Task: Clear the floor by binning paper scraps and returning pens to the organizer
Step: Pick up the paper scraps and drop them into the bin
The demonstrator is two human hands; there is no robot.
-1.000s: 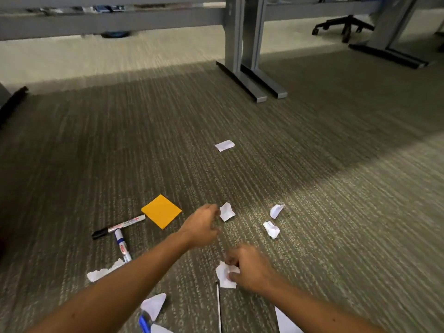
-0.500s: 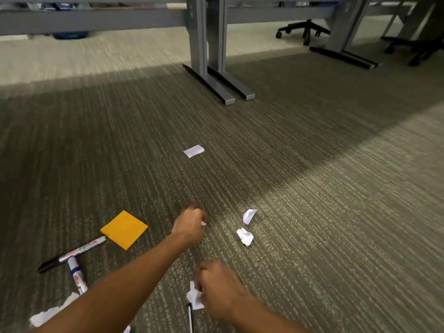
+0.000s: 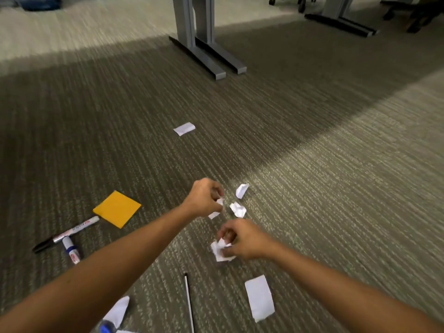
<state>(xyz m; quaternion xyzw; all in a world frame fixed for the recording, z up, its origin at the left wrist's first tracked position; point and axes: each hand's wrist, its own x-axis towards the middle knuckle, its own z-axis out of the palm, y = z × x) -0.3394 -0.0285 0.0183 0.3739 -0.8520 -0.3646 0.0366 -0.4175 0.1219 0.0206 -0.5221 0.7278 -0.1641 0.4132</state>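
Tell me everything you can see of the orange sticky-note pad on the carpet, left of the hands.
The orange sticky-note pad is a plain square of paper, bright orange, with nothing visibly written on it. It lies flat on the grey-green ribbed carpet, turned so that one corner points toward the camera. It looks clean and uncreased. Its near-left corner sits just beside the cap end of a silver marker; contact cannot be told. Neither hand touches it: the left hand is off to its right.

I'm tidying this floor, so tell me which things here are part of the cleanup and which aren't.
Part of the job:
paper scraps, some in the left hand and right hand
black marker
blue marker
thin pen

Just there:
orange sticky pad
desk legs
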